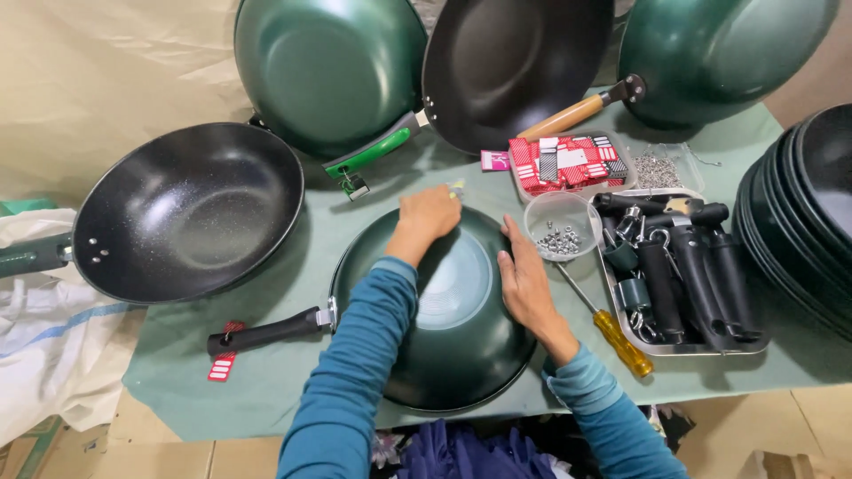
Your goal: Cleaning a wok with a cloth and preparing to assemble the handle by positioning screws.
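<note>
A dark green wok (461,337) lies upside down on the table in front of me, its black handle (266,333) pointing left. My left hand (428,215) rests on the wok's far rim with its fingers curled, a small yellowish item at its fingertips. My right hand (524,279) lies flat on the wok's right side, fingers spread, holding nothing. A screwdriver with a yellow handle (621,341) lies just right of that hand. A small clear cup of screws (559,238) stands beyond it.
A black wok (191,208) sits open at the left. Several more woks lean at the back (328,71). A metal tray of black handles (683,270), a tray of red tags (568,164) and stacked woks (808,213) fill the right. Green cloth (266,390) covers the table.
</note>
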